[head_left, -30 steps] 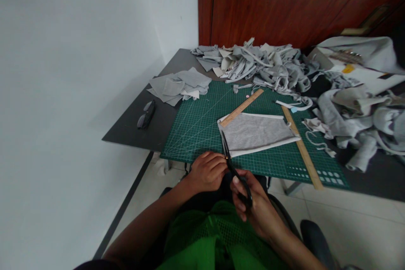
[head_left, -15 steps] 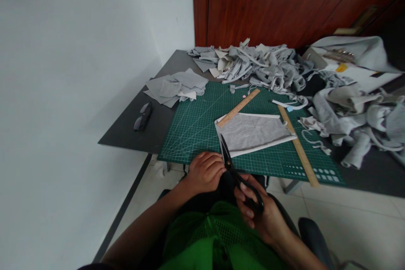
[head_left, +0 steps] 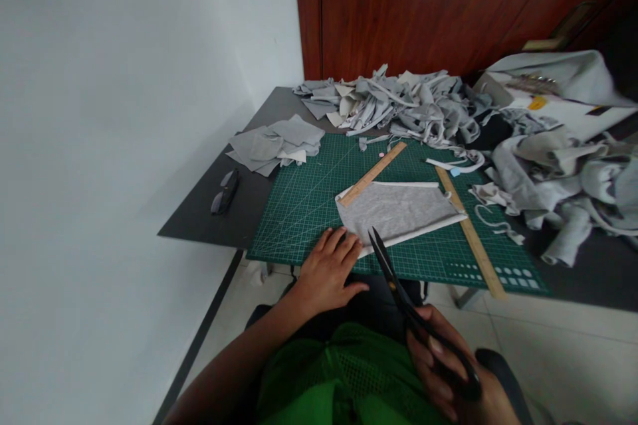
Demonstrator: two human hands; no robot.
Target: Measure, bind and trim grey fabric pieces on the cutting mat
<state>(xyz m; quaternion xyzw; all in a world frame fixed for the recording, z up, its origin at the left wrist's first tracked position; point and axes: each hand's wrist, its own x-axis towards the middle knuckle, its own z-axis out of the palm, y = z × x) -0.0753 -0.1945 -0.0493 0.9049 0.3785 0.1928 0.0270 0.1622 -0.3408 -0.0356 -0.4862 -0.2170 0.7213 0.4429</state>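
Observation:
A piece of grey fabric (head_left: pixel 399 207) with pale curled edges lies on the green cutting mat (head_left: pixel 304 212). My left hand (head_left: pixel 329 272) rests with fingers spread at the mat's front edge, its fingertips on the fabric's near left corner. In my right hand (head_left: pixel 448 358) are black-handled scissors (head_left: pixel 393 282), blades slightly apart and pointing up over the fabric's near edge. A short wooden ruler (head_left: pixel 373 174) lies across the fabric's far left corner. Another wooden ruler (head_left: pixel 471 232) runs under or along its right end; I cannot tell which.
Flat grey fabric pieces (head_left: pixel 279 143) are stacked at the back left, near dark glasses (head_left: pixel 226 192). A heap of grey scraps (head_left: pixel 413 106) lines the back. Crumpled cloth (head_left: pixel 543 179) and a white box (head_left: pixel 558 103) stand on the right. A white wall borders the left.
My left hand has opened from a closed grip and lies flatter on the fabric's corner. My right hand has drawn the scissors right and toward me, away from that left edge.

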